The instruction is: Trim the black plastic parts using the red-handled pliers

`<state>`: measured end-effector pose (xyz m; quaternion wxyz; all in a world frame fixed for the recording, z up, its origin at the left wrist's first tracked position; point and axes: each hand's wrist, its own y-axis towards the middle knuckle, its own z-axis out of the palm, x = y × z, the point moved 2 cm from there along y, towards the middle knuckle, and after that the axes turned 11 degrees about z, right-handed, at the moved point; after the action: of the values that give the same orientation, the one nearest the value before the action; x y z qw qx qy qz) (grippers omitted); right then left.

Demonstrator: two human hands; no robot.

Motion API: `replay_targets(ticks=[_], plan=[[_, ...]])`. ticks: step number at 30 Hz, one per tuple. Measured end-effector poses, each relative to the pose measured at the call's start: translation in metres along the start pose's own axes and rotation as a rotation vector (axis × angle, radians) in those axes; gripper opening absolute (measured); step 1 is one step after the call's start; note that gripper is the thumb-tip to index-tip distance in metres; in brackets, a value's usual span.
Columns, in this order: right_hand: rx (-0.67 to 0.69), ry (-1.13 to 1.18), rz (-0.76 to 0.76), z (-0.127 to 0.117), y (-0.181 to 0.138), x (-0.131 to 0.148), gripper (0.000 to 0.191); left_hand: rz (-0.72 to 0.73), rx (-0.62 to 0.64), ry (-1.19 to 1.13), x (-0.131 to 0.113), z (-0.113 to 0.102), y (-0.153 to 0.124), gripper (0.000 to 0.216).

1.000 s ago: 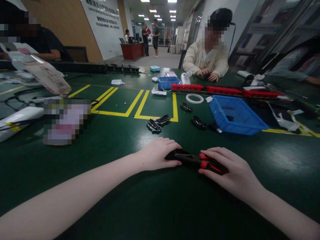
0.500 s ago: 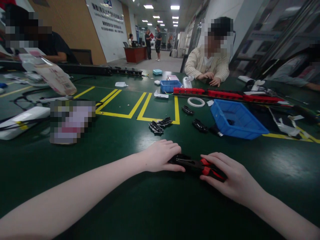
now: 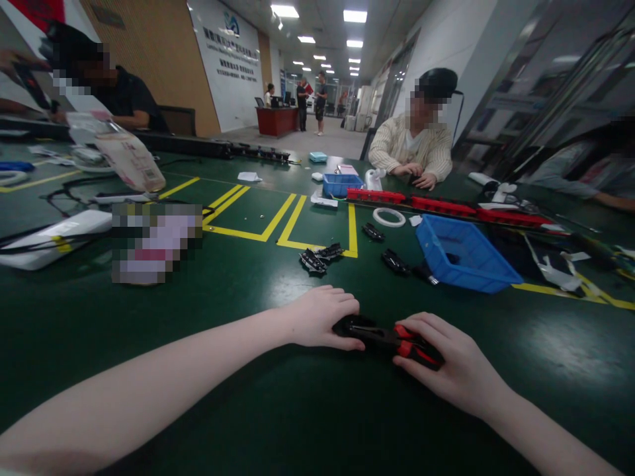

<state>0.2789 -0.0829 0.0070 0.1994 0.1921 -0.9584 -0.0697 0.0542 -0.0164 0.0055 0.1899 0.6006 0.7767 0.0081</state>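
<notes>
My right hand point(image 3: 449, 360) is wrapped round the red-and-black handles of a pair of pliers point(image 3: 405, 346), low over the green table. The dark jaws point left, toward my left hand point(image 3: 325, 322). That hand is closed, fingers over and thumb under, on a small black part point(image 3: 350, 324) at the jaw end. Most of the part is hidden by my fingers, and whether the jaws bite on it cannot be made out. Beyond my hands lie several similar black plastic pieces point(image 3: 313, 261), another black piece point(image 3: 395, 262) among them.
A blue bin point(image 3: 469, 254) stands right of the pieces, with a smaller blue tray point(image 3: 342, 186) farther back. A white ring point(image 3: 389, 217) and a long red strip point(image 3: 441, 205) lie near. To the left are a phone point(image 3: 159, 244), a white device point(image 3: 59, 238) and a bottle point(image 3: 129, 155). A co-worker point(image 3: 414, 142) sits opposite.
The view has shifted slightly, so the table items appear lower. My hands keep the same hold on the pliers and the black part.
</notes>
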Motion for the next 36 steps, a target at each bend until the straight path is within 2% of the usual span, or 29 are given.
replay_targets(ticks=[11, 18, 24, 36], plan=[[-0.048, -0.021, 0.007, 0.0022, -0.0020, -0.0017, 0.032, -0.008, -0.004, 0.019, -0.0003, 0.0000, 0.0001, 0.036], [-0.018, -0.006, 0.035, 0.0036, -0.0021, -0.0014, 0.030, -0.017, -0.002, 0.015, -0.0006, 0.0004, -0.0005, 0.036], [-0.066, -0.030, 0.019, 0.0054, -0.0018, -0.0060, 0.034, -0.027, -0.002, 0.024, -0.0004, 0.0008, 0.0003, 0.036], [-0.086, -0.032, 0.027, 0.0026, -0.0006, -0.0072, 0.031, -0.027, -0.009, 0.014, -0.0016, -0.0001, 0.0004, 0.036]])
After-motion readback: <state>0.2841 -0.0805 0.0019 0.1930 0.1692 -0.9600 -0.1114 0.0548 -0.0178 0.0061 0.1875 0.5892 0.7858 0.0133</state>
